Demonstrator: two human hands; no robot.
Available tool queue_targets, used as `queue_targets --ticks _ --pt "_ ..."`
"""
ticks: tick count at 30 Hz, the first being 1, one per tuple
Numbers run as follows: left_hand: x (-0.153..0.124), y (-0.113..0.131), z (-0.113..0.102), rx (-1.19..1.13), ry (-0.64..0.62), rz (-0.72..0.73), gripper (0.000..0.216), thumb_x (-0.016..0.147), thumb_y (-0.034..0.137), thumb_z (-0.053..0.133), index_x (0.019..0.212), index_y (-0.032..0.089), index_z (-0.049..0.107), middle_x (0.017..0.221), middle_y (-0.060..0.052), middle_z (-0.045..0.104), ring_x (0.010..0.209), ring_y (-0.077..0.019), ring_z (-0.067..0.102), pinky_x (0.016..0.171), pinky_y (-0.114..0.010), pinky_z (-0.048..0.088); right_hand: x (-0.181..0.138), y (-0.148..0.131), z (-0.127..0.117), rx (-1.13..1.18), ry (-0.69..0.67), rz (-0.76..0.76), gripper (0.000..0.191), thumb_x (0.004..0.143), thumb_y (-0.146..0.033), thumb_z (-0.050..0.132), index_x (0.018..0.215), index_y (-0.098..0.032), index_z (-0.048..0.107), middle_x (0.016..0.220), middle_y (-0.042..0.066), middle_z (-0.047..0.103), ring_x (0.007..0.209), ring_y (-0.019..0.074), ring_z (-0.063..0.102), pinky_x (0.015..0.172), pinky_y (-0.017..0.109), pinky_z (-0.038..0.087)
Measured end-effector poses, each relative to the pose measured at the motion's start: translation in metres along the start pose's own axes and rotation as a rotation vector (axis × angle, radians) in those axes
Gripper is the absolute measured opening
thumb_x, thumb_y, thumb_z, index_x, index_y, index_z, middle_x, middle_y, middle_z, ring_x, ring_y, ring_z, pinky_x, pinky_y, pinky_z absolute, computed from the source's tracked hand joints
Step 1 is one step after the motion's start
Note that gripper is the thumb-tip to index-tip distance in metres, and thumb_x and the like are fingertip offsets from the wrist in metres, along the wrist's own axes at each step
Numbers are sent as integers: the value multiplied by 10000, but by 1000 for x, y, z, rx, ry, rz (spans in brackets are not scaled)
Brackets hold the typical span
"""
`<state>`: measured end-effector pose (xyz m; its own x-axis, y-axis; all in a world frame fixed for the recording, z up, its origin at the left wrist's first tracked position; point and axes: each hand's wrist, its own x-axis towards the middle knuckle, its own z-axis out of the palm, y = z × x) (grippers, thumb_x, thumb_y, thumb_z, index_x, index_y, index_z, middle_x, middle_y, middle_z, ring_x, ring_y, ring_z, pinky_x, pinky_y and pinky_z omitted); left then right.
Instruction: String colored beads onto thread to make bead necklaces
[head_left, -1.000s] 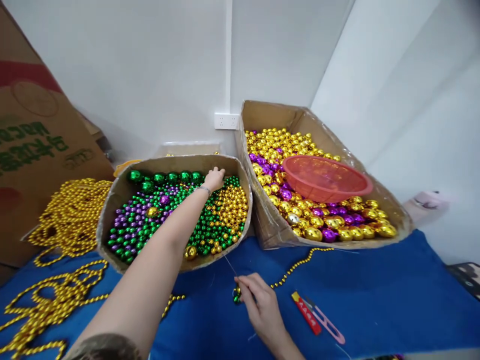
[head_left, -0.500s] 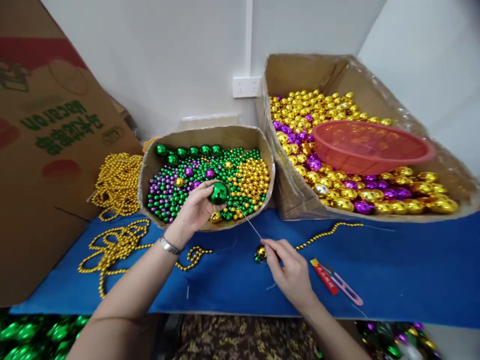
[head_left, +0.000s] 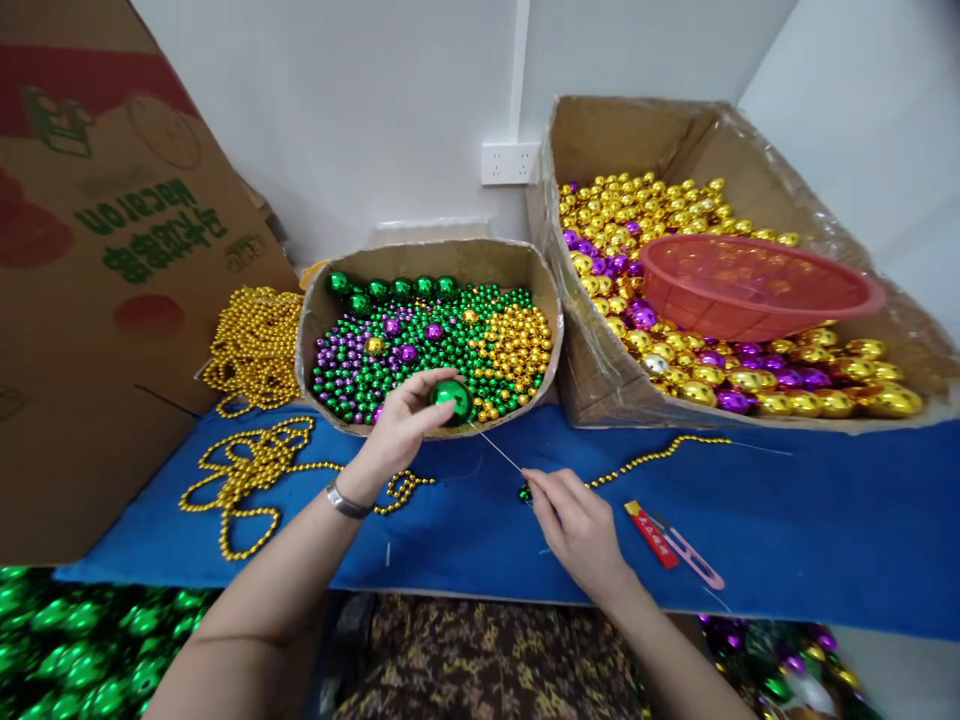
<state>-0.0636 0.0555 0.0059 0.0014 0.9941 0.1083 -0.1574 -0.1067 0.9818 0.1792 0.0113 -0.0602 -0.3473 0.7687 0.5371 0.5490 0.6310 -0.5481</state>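
Above the front rim of the smaller bead box (head_left: pixel 465 256), my left hand (head_left: pixel 397 430) grips a large shiny green ball (head_left: pixel 448 408) between thumb and fingers. A thin needle (head_left: pixel 497 449) is pinched in the fingertips of my right hand (head_left: pixel 581 530). It points up and left, its tip at the lower right side of the ball; whether it has entered a hole cannot be made out. Beside my right fingers a small green bead (head_left: pixel 524 494) shows, partly hidden. From behind that hand a gold bead string (head_left: pixel 637 462) runs right, ending in loose thread.
On the blue tablecloth (head_left: pixel 465 560) lie pink thread snips (head_left: pixel 697 560), a red packet (head_left: pixel 651 535) and a tangled gold bead strand (head_left: pixel 251 470). A large box (head_left: pixel 600 390) of gold and purple beads holds a red basket (head_left: pixel 750 300). A tall carton (head_left: pixel 67 400) stands left.
The green ball in my left hand has come down and closer to the needle, whose tip now meets its side. The whole view has shifted slightly.
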Motion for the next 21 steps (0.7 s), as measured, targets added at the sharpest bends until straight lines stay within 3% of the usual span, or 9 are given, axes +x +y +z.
queue_targets --ticks 2,5,10,15,21 --pt "-9 -3 6 108 -52 31 467 721 248 776 1164 191 641 1156 -91 667 963 -185 628 812 -289 530 -1 1 3 -10 -7 9 238 971 -200 465 1124 -196 646 842 63 669 749 152 651 716 272 531" --pt "-19 -9 16 84 -108 9 475 724 241 778 1176 202 638 1150 -87 667 977 -189 627 826 -289 521 -2 2 6 80 -19 47 206 973 -203 468 1082 -195 644 855 58 670 750 145 649 705 261 529" --pt "-25 -18 24 -92 -74 0 463 713 229 789 1148 210 633 1165 -72 647 1022 -176 609 871 -272 498 -4 2 4 184 -53 94 172 968 -220 482 1021 -211 645 858 42 674 775 148 658 707 251 534" --pt "-28 -25 27 -72 -56 52 531 682 231 818 1162 213 591 1193 -85 637 1041 -190 605 877 -292 502 -9 2 7 146 -33 106 191 973 -244 464 1015 -209 648 849 49 673 759 156 660 712 265 542" --pt "-38 -31 29 -86 -110 -7 563 683 291 822 1186 218 580 1225 -112 623 1097 -234 602 884 -324 515 -11 1 9 155 -36 86 186 972 -225 464 1026 -215 641 854 49 667 773 157 653 722 265 535"
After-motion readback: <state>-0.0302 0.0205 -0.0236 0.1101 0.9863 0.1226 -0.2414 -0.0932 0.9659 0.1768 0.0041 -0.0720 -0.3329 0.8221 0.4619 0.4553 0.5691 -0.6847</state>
